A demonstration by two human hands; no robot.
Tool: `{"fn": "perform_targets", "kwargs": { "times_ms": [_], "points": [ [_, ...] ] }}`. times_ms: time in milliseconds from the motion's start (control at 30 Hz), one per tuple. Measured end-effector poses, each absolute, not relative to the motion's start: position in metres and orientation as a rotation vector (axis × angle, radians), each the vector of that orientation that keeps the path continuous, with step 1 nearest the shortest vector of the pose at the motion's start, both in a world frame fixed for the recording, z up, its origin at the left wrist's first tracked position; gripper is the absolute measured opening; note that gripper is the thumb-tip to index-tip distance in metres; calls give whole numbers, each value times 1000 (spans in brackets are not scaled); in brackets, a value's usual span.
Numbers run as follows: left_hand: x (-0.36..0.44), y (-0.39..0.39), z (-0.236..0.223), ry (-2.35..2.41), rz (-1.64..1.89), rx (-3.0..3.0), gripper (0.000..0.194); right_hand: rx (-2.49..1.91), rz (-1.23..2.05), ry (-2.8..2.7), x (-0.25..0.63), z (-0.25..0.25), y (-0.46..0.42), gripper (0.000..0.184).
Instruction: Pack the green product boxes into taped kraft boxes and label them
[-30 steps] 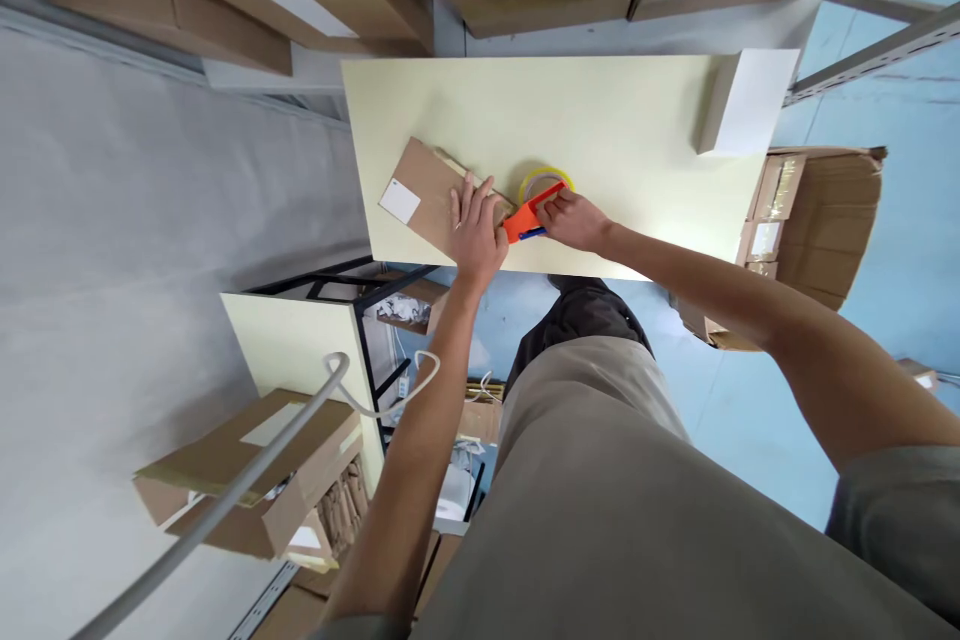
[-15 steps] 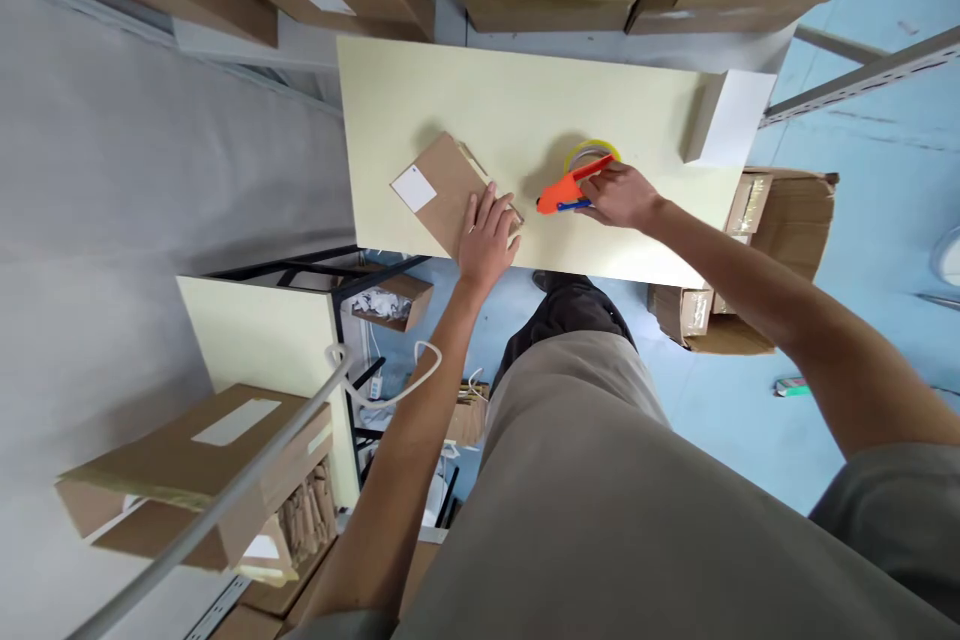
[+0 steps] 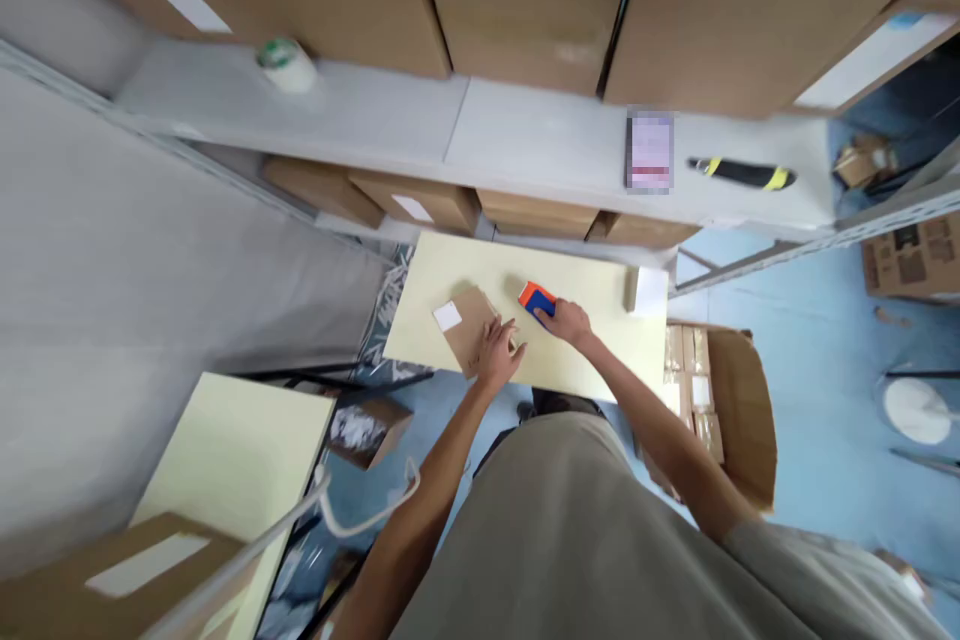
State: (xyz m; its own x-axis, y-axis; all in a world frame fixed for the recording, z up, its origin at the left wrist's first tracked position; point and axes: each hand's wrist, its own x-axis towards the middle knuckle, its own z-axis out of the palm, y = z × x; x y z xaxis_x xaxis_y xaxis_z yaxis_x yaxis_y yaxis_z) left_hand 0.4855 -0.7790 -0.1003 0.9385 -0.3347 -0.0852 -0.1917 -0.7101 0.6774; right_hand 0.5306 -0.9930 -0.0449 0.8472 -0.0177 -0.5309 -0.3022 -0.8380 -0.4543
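A small brown cardboard parcel [image 3: 466, 323] with a white label lies on the pale yellow table [image 3: 592, 360]. My left hand [image 3: 498, 350] rests on the parcel's near corner, fingers laid over it. My right hand [image 3: 570, 322] grips an orange and blue tape dispenser [image 3: 537, 298] that stands on the table just right of the parcel. The view is small and a little blurred.
A white box [image 3: 648, 288] sits at the table's far right corner. An open carton [image 3: 739, 410] of packets stands on the blue floor to the right. A grey shelf [image 3: 465, 135] above carries large cartons, a tape roll [image 3: 286, 62] and a black tool [image 3: 742, 172]. Another table [image 3: 240, 450] is at lower left.
The camera has tilted up and back, so the table looks smaller and the shelf shows. My right hand has brought the dispenser back close to the parcel; my left hand stays on the parcel.
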Motion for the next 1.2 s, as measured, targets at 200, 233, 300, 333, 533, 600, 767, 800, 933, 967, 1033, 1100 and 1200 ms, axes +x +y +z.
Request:
{"fn": "perform_targets", "kwargs": {
  "times_ms": [200, 233, 300, 333, 533, 600, 767, 800, 933, 967, 1033, 1100, 1200],
  "points": [
    [528, -832, -2, -400, 354, 2074, 32, -2221, 397, 348, 527, 23, -1012, 31],
    [536, -838, 16, -439, 408, 2050, 33, -2207, 325, 301, 529, 36, -1014, 29],
    [554, -849, 49, -475, 510, 2009, 33, -2263, 189, 177, 539, 66, -1019, 31],
    [563, -853, 63, -477, 556, 1990, 32, -2329, 124, 105, 547, 81, -1020, 33],
    [630, -869, 114, -436, 666, 1895, 40, -2728, -286, -269, 633, 145, -1023, 39],
    [647, -870, 118, -450, 605, 1872, 44, -2727, -379, -327, 664, 148, -1023, 40],
    [651, -863, 96, -360, 363, 1835, 37, -2836, -373, -255, 728, 129, -1023, 43],
    [646, -860, 86, -308, 303, 1819, 35, -2858, -348, -230, 737, 124, -1024, 44],
    [614, -840, 35, -116, 94, 1699, 35, -2838, -401, -165, 745, 105, -1030, 52],
    [603, -833, 20, -72, 59, 1662, 36, -2794, -470, -160, 738, 99, -1030, 54],
    [580, -817, -12, 41, 10, 1601, 38, -2666, -578, -162, 710, 81, -1024, 54],
    [555, -800, -42, 195, -23, 1574, 39, -2527, -534, -159, 669, 53, -1013, 53],
    [523, -778, -78, 418, -95, 1593, 38, -2284, -204, -22, 594, -7, -990, 48]
  ]
}}
